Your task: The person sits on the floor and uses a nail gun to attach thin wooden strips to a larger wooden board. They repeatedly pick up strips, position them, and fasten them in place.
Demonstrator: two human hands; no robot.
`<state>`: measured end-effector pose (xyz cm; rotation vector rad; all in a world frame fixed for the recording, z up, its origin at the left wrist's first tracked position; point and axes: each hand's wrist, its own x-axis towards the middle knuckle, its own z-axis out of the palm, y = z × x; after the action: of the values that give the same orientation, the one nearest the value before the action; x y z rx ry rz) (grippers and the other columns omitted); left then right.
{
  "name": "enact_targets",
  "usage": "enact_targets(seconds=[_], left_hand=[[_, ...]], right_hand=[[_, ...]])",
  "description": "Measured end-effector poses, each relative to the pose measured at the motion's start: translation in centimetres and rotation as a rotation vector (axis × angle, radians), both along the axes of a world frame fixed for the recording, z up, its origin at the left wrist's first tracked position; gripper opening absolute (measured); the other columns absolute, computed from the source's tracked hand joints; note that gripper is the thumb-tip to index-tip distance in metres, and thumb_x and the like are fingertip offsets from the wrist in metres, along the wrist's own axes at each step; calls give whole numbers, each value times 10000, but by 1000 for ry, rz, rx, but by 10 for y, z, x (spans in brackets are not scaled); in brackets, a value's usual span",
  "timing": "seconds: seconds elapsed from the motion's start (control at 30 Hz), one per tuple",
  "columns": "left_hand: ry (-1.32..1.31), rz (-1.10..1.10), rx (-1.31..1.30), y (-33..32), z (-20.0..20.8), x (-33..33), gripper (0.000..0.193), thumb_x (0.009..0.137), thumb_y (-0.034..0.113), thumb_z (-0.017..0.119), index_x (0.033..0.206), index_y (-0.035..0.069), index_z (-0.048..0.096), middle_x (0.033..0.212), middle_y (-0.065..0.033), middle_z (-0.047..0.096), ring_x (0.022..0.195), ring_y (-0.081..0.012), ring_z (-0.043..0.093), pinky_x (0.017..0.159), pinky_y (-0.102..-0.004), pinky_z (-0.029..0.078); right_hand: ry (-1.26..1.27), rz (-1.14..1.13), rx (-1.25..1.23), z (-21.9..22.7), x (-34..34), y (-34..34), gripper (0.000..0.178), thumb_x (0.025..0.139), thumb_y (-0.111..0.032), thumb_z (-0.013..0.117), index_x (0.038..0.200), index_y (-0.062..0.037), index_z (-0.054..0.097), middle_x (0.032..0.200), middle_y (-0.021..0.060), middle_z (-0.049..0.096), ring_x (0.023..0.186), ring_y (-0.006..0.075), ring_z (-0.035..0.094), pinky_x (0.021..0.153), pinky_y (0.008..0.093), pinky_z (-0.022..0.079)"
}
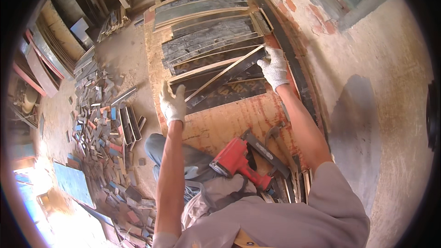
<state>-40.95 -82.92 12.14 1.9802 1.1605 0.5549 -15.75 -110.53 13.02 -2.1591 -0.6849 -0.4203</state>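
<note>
A dark-faced wooden strip with a pale edge slants across a row of similar boards in front of me. My right hand, in a white knit glove, grips its upper right end between thumb and fingers. My left hand, gloved alike, is beside the strip's lower left end, thumb and fingers spread apart. Beneath the strip lie dark boards with faint yellow printing. Farther off, more black-faced boards lie side by side, some on edge. All of these rest on a red-stained plywood sheet.
By my lap lie a red and black nail gun and a hammer. Wood offcuts are heaped on the floor at left. Boards lean at far left, and a plastered wall runs along the right.
</note>
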Motion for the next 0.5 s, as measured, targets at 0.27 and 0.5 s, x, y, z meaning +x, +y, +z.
enact_targets(seconds=[0.27,0.5], left_hand=[[-455,-168,-235,5,14,-1,267,872,-40,749,1129,19,788,1099,-89,738,964,-169,683,845,-313,556],[-363,-280,-221,9,-19,-115,319,833,-81,786,1130,32,808,1102,-84,782,1005,-170,722,897,-306,586]], right_hand=[[89,444,67,8,-63,-45,338,818,79,809,1057,-44,604,1379,117,629,1247,224,654,1020,325,575],[946,116,534,39,-154,-132,265,1018,-60,685,1249,42,607,1079,140,714,897,242,772,759,366,665]])
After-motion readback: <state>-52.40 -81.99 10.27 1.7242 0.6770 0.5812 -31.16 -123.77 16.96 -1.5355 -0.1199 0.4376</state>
